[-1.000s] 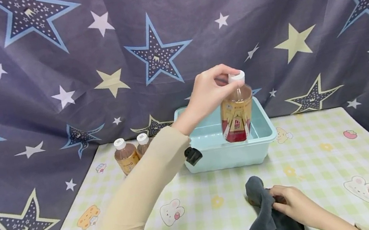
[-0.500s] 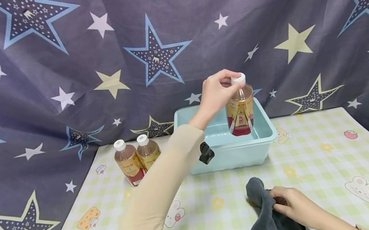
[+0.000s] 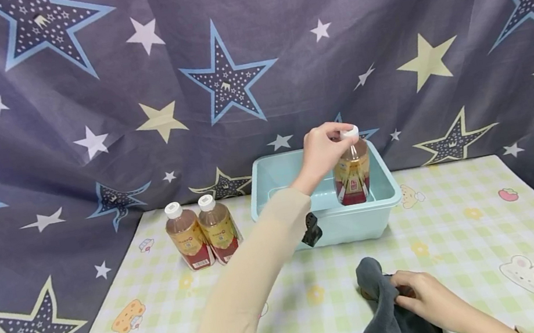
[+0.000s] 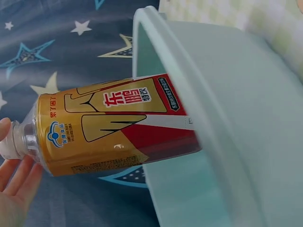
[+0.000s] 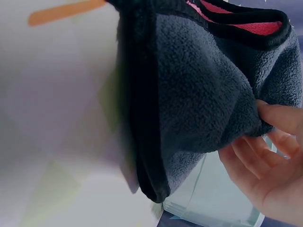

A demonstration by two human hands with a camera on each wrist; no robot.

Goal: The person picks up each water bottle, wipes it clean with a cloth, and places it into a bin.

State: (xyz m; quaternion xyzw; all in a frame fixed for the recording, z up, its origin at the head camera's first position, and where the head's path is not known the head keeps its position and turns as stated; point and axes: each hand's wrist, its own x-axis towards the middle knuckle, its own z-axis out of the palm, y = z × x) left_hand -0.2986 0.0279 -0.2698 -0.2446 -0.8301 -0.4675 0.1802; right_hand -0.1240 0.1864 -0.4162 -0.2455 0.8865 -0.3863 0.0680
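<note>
My left hand pinches the white cap of a drink bottle with a gold and red label. The bottle hangs upright with its lower part inside the light blue basin. In the left wrist view the bottle's base passes behind the basin's rim. My right hand holds a bunched dark grey cloth on the table, in front of the basin. Thumb and fingers grip a fold of the cloth in the right wrist view; black edging and a pink lining show.
Two matching bottles, one beside the other, stand on the table left of the basin. The table bears a green checked cloth with cartoon prints. A dark star-patterned curtain hangs right behind the basin.
My left hand has moved slightly right and lowered the bottle into the basin. The left arm has swung right, uncovering the two standing bottles. My right hand and the cloth stay put.
</note>
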